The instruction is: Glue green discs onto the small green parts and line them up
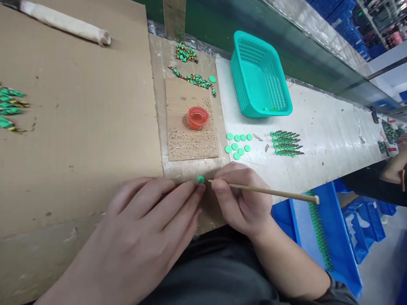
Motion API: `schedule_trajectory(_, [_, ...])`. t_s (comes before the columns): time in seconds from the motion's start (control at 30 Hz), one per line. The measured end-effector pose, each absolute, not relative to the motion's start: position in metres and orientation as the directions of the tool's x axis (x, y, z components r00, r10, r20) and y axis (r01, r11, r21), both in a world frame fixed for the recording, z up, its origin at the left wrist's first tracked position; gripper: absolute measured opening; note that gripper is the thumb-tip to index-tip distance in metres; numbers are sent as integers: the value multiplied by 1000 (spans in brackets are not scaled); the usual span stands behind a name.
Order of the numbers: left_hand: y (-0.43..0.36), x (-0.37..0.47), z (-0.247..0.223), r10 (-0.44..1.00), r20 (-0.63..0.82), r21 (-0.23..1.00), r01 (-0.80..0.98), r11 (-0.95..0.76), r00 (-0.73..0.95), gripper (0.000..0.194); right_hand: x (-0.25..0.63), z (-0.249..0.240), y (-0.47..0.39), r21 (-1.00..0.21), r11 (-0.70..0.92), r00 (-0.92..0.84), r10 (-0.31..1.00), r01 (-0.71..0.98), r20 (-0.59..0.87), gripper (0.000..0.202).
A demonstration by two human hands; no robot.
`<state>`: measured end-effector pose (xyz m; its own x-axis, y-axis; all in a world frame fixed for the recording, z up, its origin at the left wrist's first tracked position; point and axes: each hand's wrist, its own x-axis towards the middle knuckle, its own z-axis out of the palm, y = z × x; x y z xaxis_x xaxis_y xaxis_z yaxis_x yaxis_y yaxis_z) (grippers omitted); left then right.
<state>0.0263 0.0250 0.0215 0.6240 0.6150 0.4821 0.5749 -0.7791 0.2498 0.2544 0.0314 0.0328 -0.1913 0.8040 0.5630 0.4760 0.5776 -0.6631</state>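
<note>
My left hand (155,220) lies at the table's front edge, its fingertips pressed together on a small green button (200,179). Pinched between the thumb and fingers of my right hand (243,197) is a thin wooden stick (276,191), whose tip points at the button's right side. Whether the tip touches it I cannot tell. Beyond my hands, a small red cup (197,118) of liquid stands on a cardboard piece (190,152) speckled with brown dots. Several loose green buttons (237,147) lie to the right of that cardboard.
A teal basket (238,80) stands at the back. Rows of green buttons with dark twisted cords (287,143) lie at right; small green-and-black pieces (186,53) are heaped behind the cup. A white-wrapped tool (66,23) lies far left. Blue bins (340,224) and another person's arm (396,167) are right.
</note>
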Motion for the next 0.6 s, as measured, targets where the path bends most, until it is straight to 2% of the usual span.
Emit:
schedule_trajectory(0.37, [26, 27, 24, 614, 494, 273, 560, -782, 616, 29, 255, 30, 32, -635, 599, -203, 785, 488, 585, 14])
schedule_trajectory(0.5, [26, 28, 23, 612, 492, 271, 558, -784, 620, 31, 258, 32, 32, -629, 632, -133, 746, 452, 653, 8])
schedule_trajectory(0.6, [26, 28, 23, 610, 494, 265, 561, -784, 619, 31, 261, 41, 44, -655, 583, -63, 768, 481, 637, 6])
